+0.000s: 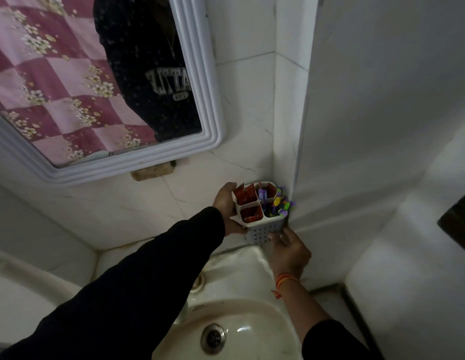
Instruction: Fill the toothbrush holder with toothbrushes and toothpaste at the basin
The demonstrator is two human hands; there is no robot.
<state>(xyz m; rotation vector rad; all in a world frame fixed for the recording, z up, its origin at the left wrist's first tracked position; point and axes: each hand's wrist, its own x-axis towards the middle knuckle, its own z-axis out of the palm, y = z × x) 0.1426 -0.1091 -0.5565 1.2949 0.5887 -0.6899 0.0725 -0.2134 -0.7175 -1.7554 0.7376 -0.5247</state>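
1. Head view: you hold the white perforated plastic toothbrush holder with four compartments (257, 216) in the tiled corner above the back rim of the white ceramic basin (241, 331). It seems to sit just off the basin's ledge, though the dim light makes it hard to tell whether its base touches anything.

2. Your left hand (226, 209) wraps the holder's left wall, its fingers (227, 189) curled round the far rim and clasping it. That side grip likely keeps the holder upright, so the contents do not spill.

3. Your right hand (289, 252) comes up from below. Its fingers (280, 236) touch the lower right corner of the perforated wall, lightly pinching or propping it. I cannot tell how firmly they close.

4. The red toothpaste packs (248, 201) stand in the two left compartments and the far right one, nearest your left hand. The purple, yellow and green toothbrushes (278, 203) bunch in the near right compartment, heads leaning toward the wall, above your right fingers.

5. The holder looks full, and the two-handed hold suggests you are settling it into the corner below the white-framed mirror (213, 120).
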